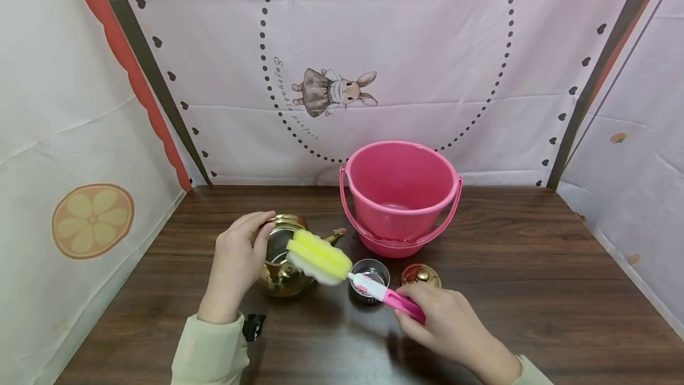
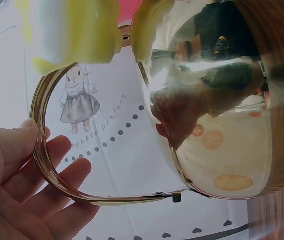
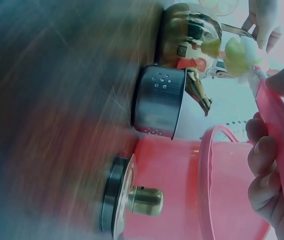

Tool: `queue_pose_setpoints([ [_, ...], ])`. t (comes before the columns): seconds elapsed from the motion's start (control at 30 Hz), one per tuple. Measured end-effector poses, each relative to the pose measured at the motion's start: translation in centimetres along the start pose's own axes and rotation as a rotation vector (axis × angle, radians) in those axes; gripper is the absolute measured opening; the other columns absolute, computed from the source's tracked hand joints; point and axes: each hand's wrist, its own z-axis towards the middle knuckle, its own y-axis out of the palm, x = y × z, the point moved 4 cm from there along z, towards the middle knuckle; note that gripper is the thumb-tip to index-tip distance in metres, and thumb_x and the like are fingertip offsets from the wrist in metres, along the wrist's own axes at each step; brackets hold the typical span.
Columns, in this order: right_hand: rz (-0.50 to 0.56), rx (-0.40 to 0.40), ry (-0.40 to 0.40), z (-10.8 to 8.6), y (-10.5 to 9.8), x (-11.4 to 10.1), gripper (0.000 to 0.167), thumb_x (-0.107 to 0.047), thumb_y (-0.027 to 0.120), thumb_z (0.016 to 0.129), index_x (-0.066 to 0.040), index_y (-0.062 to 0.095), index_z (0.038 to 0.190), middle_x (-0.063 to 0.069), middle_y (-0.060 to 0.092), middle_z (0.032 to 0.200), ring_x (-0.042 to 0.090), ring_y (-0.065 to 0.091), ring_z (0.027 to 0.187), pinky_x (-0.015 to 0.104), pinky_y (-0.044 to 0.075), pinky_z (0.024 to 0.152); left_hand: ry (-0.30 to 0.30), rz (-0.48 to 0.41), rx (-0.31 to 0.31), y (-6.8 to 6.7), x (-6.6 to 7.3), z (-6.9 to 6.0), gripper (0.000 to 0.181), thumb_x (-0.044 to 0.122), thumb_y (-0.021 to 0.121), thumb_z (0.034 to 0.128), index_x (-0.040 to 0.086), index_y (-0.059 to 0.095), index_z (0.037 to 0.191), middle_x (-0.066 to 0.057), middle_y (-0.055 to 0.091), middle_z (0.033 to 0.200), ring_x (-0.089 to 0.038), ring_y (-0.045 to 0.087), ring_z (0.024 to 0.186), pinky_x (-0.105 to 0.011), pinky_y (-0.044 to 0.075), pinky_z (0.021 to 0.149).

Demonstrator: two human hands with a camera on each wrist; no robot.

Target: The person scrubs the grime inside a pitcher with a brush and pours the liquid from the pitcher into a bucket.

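A shiny gold teapot (image 1: 283,285) stands lidless on the table at the left. My left hand (image 1: 235,263) holds its raised handle (image 2: 42,145) between thumb and fingers, as the left wrist view shows. In my right hand (image 1: 449,321) I grip a sponge brush by its pink handle (image 3: 281,135). Its yellow and white sponge head (image 1: 320,257) hovers just above the teapot, near the opening and spout. Below the brush sits a metal strainer cup (image 3: 159,102), and the gold knobbed lid (image 1: 421,277) lies beside it, close to my right hand.
A pink bucket (image 1: 398,227) stands behind the strainer cup and lid, its handle hanging down in front. A small black object (image 1: 253,327) shows by my left cuff. White printed cloth (image 1: 417,64) walls the dark wooden table (image 1: 529,266) at the back and sides.
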Motion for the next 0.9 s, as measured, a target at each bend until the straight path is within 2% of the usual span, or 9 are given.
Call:
queue_pose_setpoints([
  [0.1, 0.000, 0.005, -0.005, -0.2, -0.2, 0.1, 0.025, -0.026, 0.077, 0.068, -0.020, 0.066, 0.089, -0.015, 0.056, 0.071, -0.005, 0.041, 0.056, 0.012, 0.037, 0.046, 0.002, -0.001, 0.002, 0.0, 0.0, 0.0, 0.020, 0.001, 0.065, 0.0869, -0.003, 0.069, 0.106, -0.020, 0.069, 0.103, -0.034, 0.067, 0.091, -0.046, 0.054, 0.069],
  [0.23, 0.014, 0.057, -0.038, -0.3, -0.6, 0.4, 0.024, -0.025, 0.075, 0.068, -0.019, 0.066, 0.090, -0.014, 0.055, 0.070, -0.005, 0.042, 0.055, 0.013, 0.038, 0.045, 0.005, -0.001, 0.003, 0.0, 0.0, 0.0, 0.020, 0.001, 0.065, 0.0866, -0.003, 0.069, 0.106, -0.020, 0.069, 0.104, -0.035, 0.067, 0.092, -0.046, 0.054, 0.071],
  [0.37, 0.048, 0.086, -0.055, -0.4, -0.9, 0.6, 0.021, -0.024, 0.072, 0.073, -0.018, 0.067, 0.093, -0.014, 0.054, 0.070, -0.005, 0.043, 0.055, 0.013, 0.039, 0.046, 0.001, 0.001, 0.001, 0.0, 0.0, 0.0, 0.020, 0.000, 0.065, 0.0866, -0.003, 0.069, 0.106, -0.021, 0.069, 0.104, -0.035, 0.067, 0.092, -0.047, 0.054, 0.071],
  [0.47, 0.062, 0.082, -0.043, -0.4, -1.1, 0.7, 0.018, -0.027, 0.067, 0.079, -0.017, 0.068, 0.094, -0.014, 0.055, 0.070, -0.005, 0.042, 0.056, 0.012, 0.039, 0.047, 0.001, 0.001, 0.002, 0.0, 0.0, 0.0, 0.020, 0.000, 0.065, 0.0865, -0.003, 0.070, 0.105, -0.021, 0.069, 0.103, -0.035, 0.067, 0.091, -0.046, 0.054, 0.070],
  [0.67, 0.070, 0.115, -0.033, -0.4, -1.7, 0.9, 0.017, -0.028, 0.063, 0.084, -0.015, 0.067, 0.093, -0.012, 0.054, 0.070, -0.003, 0.042, 0.055, 0.013, 0.038, 0.047, 0.004, 0.005, 0.006, 0.1, 0.0, 0.1, 0.019, 0.001, 0.065, 0.0863, -0.003, 0.070, 0.104, -0.020, 0.069, 0.103, -0.034, 0.067, 0.092, -0.045, 0.054, 0.070],
  [0.9, 0.068, 0.144, -0.014, -0.5, -2.1, 1.3, 0.023, -0.033, 0.058, 0.088, -0.013, 0.066, 0.091, -0.010, 0.055, 0.072, -0.001, 0.043, 0.056, 0.013, 0.038, 0.048, 0.007, 0.004, 0.014, 0.1, 0.0, 0.1, 0.019, 0.000, 0.066, 0.0856, -0.003, 0.070, 0.104, -0.021, 0.069, 0.102, -0.035, 0.067, 0.093, -0.047, 0.054, 0.073],
])
